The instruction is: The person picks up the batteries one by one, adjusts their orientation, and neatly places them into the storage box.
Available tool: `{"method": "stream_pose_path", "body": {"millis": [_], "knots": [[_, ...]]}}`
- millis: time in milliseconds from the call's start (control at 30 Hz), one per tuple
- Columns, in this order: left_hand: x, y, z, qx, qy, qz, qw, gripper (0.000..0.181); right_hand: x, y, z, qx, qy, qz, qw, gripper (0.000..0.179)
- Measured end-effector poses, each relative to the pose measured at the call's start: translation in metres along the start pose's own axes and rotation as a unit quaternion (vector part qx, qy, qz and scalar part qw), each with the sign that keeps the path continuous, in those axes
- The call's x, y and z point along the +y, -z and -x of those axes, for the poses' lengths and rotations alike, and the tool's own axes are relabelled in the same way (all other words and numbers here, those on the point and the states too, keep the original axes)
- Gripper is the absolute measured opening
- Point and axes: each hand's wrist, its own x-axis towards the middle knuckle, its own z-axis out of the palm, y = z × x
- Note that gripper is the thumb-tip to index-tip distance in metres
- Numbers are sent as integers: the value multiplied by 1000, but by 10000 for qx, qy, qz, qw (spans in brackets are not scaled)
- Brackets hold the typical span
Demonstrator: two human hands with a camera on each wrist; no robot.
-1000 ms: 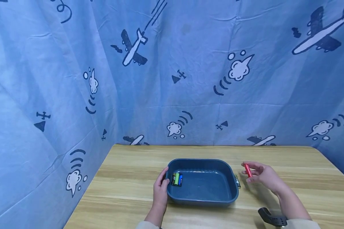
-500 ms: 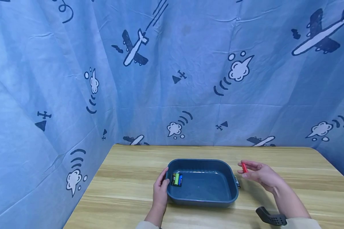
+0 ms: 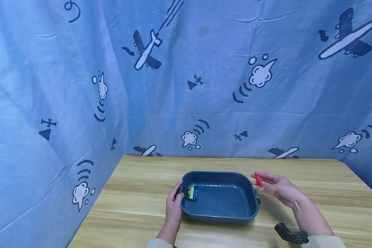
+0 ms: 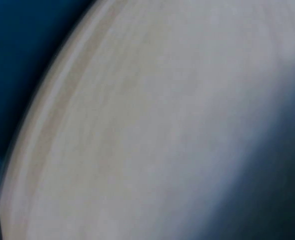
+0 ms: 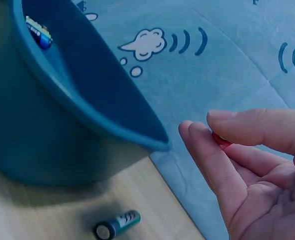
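My right hand (image 3: 282,189) pinches a red battery (image 3: 258,180) between thumb and fingers, just off the right end of a dark blue plastic basin (image 3: 217,218). In the right wrist view only a red sliver of that battery (image 5: 221,140) shows past the thumb. My left hand (image 3: 174,203) holds the basin's left end at the rim. Inside, against the left wall, several batteries (image 3: 191,193) lie side by side, with black, green and blue wrappers. Another battery (image 5: 117,225), dark with a green end, lies on the table outside the basin's right end.
The basin stands on a wood-grain table (image 3: 136,193). A blue curtain (image 3: 217,86) with printed airplanes and clouds hangs behind and at the left. A black bracket (image 3: 291,236) sticks out from my right wrist. The left wrist view shows mostly blurred tabletop (image 4: 137,120).
My right hand has moved left with the red battery, closer to the basin's right rim. The left hand, the basin and the other batteries have stayed put.
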Motion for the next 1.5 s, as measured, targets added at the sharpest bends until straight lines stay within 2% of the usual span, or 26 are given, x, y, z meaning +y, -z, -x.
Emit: {"method": "stream_pose_path", "body": {"millis": [133, 500, 600, 800, 1000, 1333, 1500], "knots": [[-18, 2, -8, 53, -5, 4, 10000, 41, -5, -8, -2, -19, 130, 42, 9999, 70], [-17, 2, -8, 84, -165, 55, 9998, 41, -21, -35, -12, 853, -159, 878, 9924, 71], [-18, 2, -8, 76, -168, 20, 9998, 41, -24, -41, -13, 1018, -178, 1082, 9887, 70], [-20, 2, -8, 63, -150, -25, 9999, 41, -27, -51, -17, 1479, -493, 1439, 9772, 74], [-19, 2, -9, 78, -149, -76, 9998, 40, -29, -56, -23, 1630, -380, 1379, 9762, 71], [-20, 2, -9, 120, -132, -103, 9998, 40, -29, -65, -37, 1525, -49, 978, 9834, 74], [-20, 1, -10, 108, -148, -81, 9998, 40, -29, -69, -42, 1521, -80, 931, 9839, 72]]}}
